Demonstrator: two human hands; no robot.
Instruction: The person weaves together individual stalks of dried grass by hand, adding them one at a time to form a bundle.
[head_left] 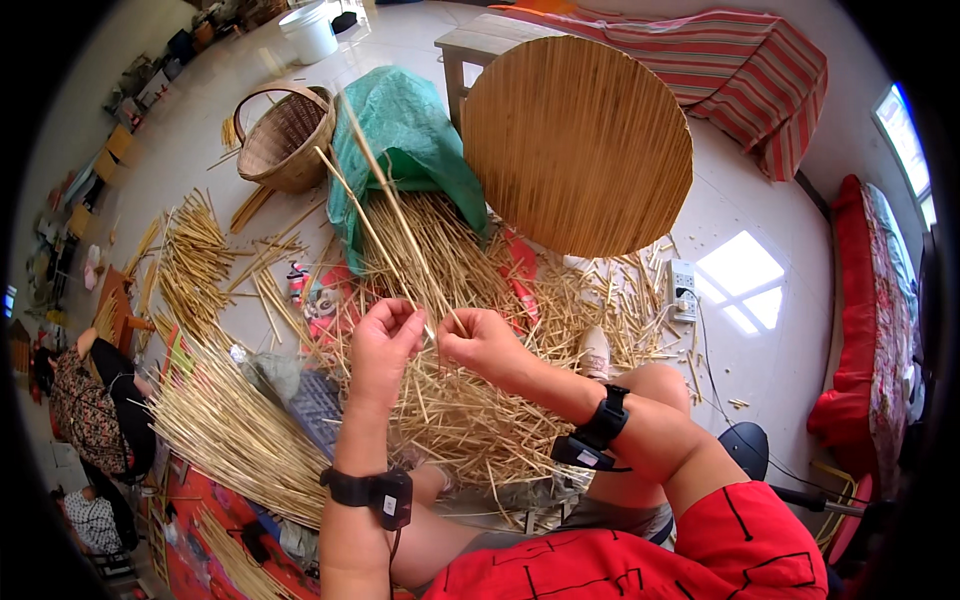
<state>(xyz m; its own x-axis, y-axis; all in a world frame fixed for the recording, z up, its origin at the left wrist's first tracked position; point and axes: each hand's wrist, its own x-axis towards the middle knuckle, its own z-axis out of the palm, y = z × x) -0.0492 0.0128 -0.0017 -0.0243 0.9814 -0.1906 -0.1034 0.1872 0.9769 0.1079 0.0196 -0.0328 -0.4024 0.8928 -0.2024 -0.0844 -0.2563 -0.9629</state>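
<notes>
In front of me, my left hand and my right hand are held close together, fingers pinched. Two long pale straw stalks run from between the fingertips up and to the left; which hand grips which stalk is hard to make out. Just beyond the hands a green sack lies with its mouth toward me, full of straw stalks. Beneath my hands is a heap of short cut straw pieces. By my left forearm lies a thick bundle of long stalks.
A wicker basket stands left of the sack, with a white bucket farther back. A large round slatted board leans on a wooden bench. A power strip with a cable lies right. Another person sits far left.
</notes>
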